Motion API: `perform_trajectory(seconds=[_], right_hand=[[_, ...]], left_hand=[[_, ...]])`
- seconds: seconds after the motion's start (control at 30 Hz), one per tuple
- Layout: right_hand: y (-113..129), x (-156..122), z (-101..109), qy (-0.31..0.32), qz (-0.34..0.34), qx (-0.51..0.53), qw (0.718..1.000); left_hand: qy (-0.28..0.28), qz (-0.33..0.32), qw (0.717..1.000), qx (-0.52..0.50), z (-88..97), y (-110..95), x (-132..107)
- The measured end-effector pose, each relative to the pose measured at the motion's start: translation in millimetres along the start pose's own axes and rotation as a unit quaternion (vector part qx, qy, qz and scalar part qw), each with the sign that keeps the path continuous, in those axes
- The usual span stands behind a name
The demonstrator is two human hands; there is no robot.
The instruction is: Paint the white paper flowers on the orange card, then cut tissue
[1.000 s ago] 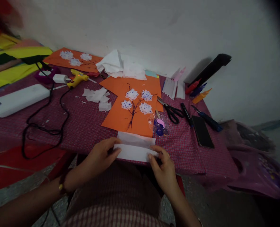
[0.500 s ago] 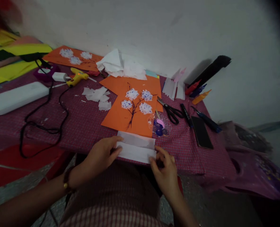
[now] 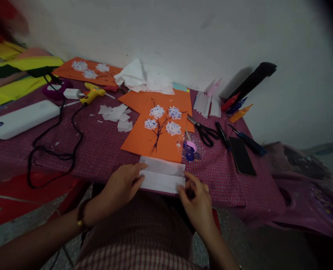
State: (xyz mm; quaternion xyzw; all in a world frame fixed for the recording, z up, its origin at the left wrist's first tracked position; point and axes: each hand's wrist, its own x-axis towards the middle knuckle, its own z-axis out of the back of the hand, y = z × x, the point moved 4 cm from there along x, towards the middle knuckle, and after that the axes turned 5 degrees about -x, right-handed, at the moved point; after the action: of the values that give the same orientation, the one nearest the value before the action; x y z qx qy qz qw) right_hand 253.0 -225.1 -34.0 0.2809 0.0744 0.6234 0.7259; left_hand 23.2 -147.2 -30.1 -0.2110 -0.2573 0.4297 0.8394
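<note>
A folded white sheet of tissue paper (image 3: 162, 174) lies at the near edge of the table with the red checked cloth (image 3: 104, 146). My left hand (image 3: 123, 185) grips its left end, fingers curled on the paper. At the right end my right hand (image 3: 196, 200) pinches the sheet between thumb and fingers. Just beyond the paper lies an orange card (image 3: 158, 131) with a painted branch and white paper blossoms.
Black scissors (image 3: 204, 132), markers and a dark phone (image 3: 242, 150) lie to the right. A small paint palette (image 3: 189, 149) sits by the card. A yellow glue gun (image 3: 92, 92), black cable (image 3: 54, 146), white power bank (image 3: 21, 119), paper scraps and more orange sheets lie left and behind.
Both hands stay on the white paper; my right hand has slid slightly inward along its right end. Little else has changed.
</note>
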Motion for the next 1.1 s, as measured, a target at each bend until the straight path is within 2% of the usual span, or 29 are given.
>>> perform_trajectory(seconds=[0.27,0.53,0.97,1.1], right_hand=[[1.6,3.1,0.0,0.016,-0.001,0.004,1.0],[2.0,1.9,-1.3,0.029,0.013,-0.019,0.999],[0.0,1.4,-1.0,0.033,0.021,-0.013,0.999],[-0.4,1.0,-1.7,0.031,0.022,-0.013,0.999]], left_hand=[[-0.001,0.006,1.0,-0.004,1.8,-0.5,-0.7],[-0.006,-0.077,0.992,0.1,3.9,-7.1,-4.2],[-0.012,-0.063,0.994,0.087,5.0,-0.2,-4.2],[-0.019,-0.105,0.987,0.119,8.2,-4.5,-8.0]])
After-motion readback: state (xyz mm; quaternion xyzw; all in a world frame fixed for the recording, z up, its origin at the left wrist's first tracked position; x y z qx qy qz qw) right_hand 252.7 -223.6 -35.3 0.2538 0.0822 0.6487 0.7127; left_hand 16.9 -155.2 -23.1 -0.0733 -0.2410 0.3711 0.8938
